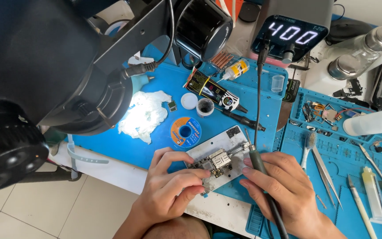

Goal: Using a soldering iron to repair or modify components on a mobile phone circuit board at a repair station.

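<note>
On the metal holder plate [226, 148] near the front edge of the blue mat [253, 102] sits the small circuit board [215, 163], clamped flat under us. Our left hand [169, 190] pins it, thumb and forefinger pinched at the board's left edge; we can't tell if they grip anything fine. Our right hand [279, 186] is closed pen-style around the soldering iron [256, 159], tip angled down toward the board's right side; contact is too small to confirm. Judgement: we keep the left fingers clear of the tip, brace the right wrist on the mat, touch only the joint, lift straight off. Iron cable [258, 88] runs up to the station with the lit display [289, 37]; we keep it slack. Solder wire spool [185, 131] and flux pot [205, 106] lie just behind, white tissue [144, 115] to the left under the microscope [58, 66]. Tweezers [326, 172] are to the right.
</note>
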